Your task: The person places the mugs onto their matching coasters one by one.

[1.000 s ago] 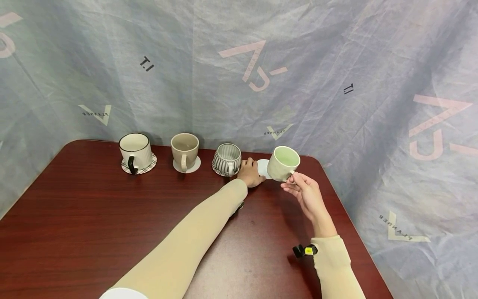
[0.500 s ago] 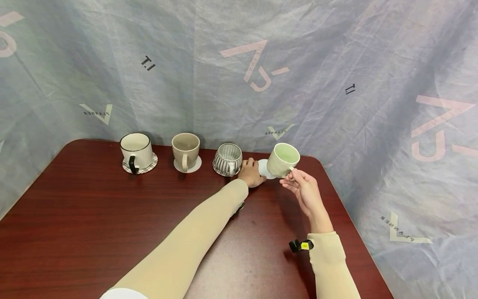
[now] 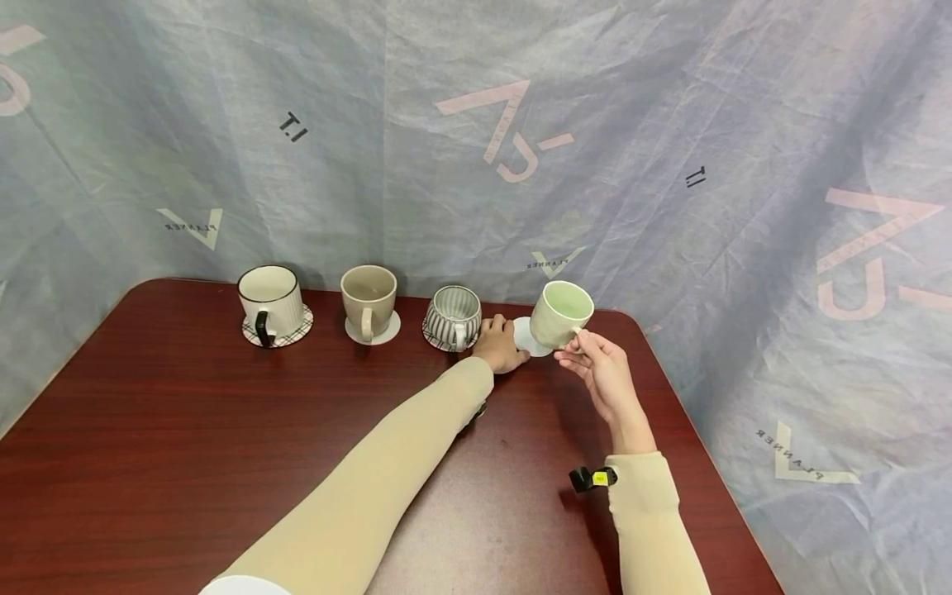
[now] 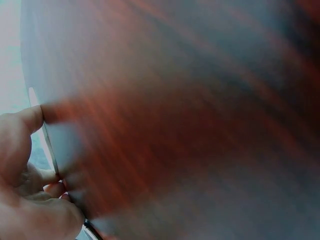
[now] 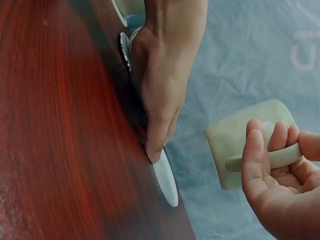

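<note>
My right hand pinches the handle of a pale green mug, tilted and raised at the table's back right. In the right wrist view, thumb and fingers close round the handle while the mug body stands off from the coaster. My left hand holds the left edge of a round white coaster, which lies on the table partly behind the mug. The left wrist view has thumb and fingertips at the rim of this coaster.
A grey striped mug on a plaid coaster stands just left of my left hand. Farther left are a beige mug on a white coaster and a white, black-handled mug on a plaid coaster. A grey curtain hangs behind the table.
My right hand has moved the green mug slightly up and to the left, with the forearm following. My left hand stays in place at the coaster.
</note>
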`<move>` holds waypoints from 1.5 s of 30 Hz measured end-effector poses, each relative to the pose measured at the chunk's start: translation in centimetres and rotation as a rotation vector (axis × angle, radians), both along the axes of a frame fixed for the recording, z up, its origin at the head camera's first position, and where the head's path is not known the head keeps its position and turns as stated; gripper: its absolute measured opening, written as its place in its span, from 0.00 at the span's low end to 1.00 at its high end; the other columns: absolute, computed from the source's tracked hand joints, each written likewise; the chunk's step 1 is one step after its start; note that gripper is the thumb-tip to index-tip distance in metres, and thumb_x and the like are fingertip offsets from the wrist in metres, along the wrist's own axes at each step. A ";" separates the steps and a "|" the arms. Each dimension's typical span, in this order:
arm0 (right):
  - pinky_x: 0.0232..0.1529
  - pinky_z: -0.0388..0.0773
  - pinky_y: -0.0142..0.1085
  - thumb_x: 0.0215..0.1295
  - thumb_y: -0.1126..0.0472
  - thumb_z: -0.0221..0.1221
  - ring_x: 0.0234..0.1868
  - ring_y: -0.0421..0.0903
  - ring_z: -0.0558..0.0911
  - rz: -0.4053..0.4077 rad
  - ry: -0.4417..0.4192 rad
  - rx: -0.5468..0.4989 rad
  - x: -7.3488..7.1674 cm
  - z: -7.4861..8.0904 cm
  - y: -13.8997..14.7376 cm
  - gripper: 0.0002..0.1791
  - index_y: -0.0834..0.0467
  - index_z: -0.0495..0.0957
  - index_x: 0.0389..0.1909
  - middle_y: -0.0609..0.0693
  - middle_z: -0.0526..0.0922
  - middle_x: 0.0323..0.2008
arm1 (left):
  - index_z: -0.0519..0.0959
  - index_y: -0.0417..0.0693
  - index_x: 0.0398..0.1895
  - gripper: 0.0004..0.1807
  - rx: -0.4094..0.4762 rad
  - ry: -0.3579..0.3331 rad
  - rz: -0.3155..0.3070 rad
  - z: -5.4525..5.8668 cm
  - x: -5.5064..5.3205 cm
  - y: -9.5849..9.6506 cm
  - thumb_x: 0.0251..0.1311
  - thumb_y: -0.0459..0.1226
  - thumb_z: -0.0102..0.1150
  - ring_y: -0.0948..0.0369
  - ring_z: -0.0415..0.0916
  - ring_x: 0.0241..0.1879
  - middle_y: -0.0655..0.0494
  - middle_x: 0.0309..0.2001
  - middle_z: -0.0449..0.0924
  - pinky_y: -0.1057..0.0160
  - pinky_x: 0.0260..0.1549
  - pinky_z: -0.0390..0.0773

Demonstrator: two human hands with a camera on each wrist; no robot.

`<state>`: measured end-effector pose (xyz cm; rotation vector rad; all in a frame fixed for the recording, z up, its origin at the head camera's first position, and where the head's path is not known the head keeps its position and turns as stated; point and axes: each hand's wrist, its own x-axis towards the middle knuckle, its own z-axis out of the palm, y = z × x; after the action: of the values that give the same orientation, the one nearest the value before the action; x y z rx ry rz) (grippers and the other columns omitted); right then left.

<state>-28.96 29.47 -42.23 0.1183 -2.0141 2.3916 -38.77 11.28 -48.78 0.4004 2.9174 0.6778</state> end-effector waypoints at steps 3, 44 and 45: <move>0.45 0.87 0.35 0.85 0.58 0.52 0.39 0.45 0.91 -0.007 -0.002 0.000 -0.4 0.0 -0.1 0.15 0.61 0.78 0.37 0.50 0.83 0.34 | 0.63 0.40 0.79 0.41 0.000 0.006 -0.006 0.1 0.0 0.0 0.73 0.55 0.60 0.45 0.55 0.76 0.45 0.73 0.60 0.55 0.75 0.61; 0.44 0.87 0.34 0.84 0.57 0.53 0.38 0.44 0.91 -0.021 -0.012 -0.019 -3.2 -1.3 -0.4 0.16 0.63 0.78 0.36 0.51 0.84 0.33 | 0.62 0.41 0.80 0.42 -0.017 -0.026 -0.001 -0.7 -0.9 0.3 0.74 0.57 0.60 0.45 0.53 0.76 0.45 0.73 0.59 0.54 0.75 0.61; 0.44 0.87 0.34 0.84 0.57 0.53 0.38 0.45 0.91 -0.021 -0.013 -0.023 -3.3 -1.4 -0.3 0.16 0.63 0.78 0.36 0.51 0.84 0.33 | 0.62 0.41 0.80 0.42 -0.018 -0.020 0.000 -0.7 -0.7 0.2 0.74 0.57 0.60 0.46 0.54 0.76 0.45 0.73 0.60 0.55 0.75 0.62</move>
<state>-32.23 29.16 -43.58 0.0814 -1.9825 2.4077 -39.51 11.50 -49.44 0.3893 2.9029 0.6507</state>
